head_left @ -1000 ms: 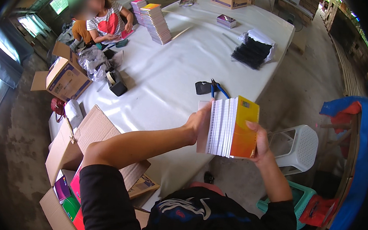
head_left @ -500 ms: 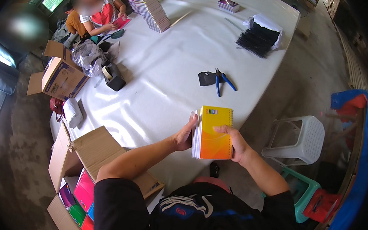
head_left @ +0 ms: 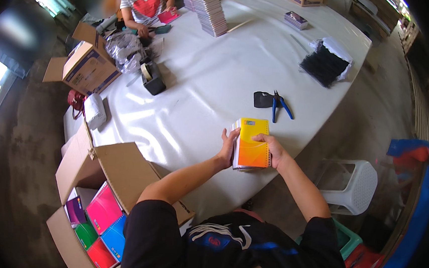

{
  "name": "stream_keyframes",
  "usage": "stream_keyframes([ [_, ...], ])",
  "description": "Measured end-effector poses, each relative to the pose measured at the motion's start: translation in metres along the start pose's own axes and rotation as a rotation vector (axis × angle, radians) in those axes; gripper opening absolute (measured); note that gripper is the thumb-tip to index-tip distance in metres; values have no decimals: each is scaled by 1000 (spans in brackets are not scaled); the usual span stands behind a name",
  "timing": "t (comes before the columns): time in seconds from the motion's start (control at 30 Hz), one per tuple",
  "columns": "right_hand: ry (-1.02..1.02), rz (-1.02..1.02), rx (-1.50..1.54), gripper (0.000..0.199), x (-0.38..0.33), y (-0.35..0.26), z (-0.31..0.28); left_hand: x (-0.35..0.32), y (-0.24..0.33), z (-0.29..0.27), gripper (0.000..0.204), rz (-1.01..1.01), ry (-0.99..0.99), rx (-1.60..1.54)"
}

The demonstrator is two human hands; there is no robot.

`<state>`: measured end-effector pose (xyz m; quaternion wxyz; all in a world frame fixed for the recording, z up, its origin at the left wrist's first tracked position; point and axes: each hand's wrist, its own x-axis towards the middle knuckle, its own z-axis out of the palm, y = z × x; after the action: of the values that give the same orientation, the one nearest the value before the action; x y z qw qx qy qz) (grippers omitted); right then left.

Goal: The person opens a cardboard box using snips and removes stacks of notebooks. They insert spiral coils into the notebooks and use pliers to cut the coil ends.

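Note:
Between my two hands is a stack of spiral notebooks, topped by a yellow-orange cover with the coil along its right side. My left hand presses against the stack's left side, fingers closed along the page edges. Gripping the coil side, my right hand lays its thumb across the top cover. The stack is over the near edge of the white table. Just beyond it lie blue-handled cutting pliers beside a small black piece.
An open carton with colourful notebooks stands at the lower left. A tape dispenser, another carton and tall notebook stacks stand farther off. Black wire coils lie at the right. A co-worker sits across; a white stool stands right.
The stack has moved slightly farther over the table in my hands, and its edges look less even. The view has shifted, showing more of the notebooks in the near carton.

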<state>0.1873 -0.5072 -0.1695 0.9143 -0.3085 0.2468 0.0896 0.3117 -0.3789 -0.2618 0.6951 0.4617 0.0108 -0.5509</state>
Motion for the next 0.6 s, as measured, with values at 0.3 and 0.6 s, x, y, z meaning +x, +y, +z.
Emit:
stream_keyframes([
  [0.3,102,31,-168,47,13,-8,14,-130,199,140,63,610,-108,1417],
  [0.6,481,-696,-654,90,-19,-28,37,-450,167,73,72,-108,-90,1977],
])
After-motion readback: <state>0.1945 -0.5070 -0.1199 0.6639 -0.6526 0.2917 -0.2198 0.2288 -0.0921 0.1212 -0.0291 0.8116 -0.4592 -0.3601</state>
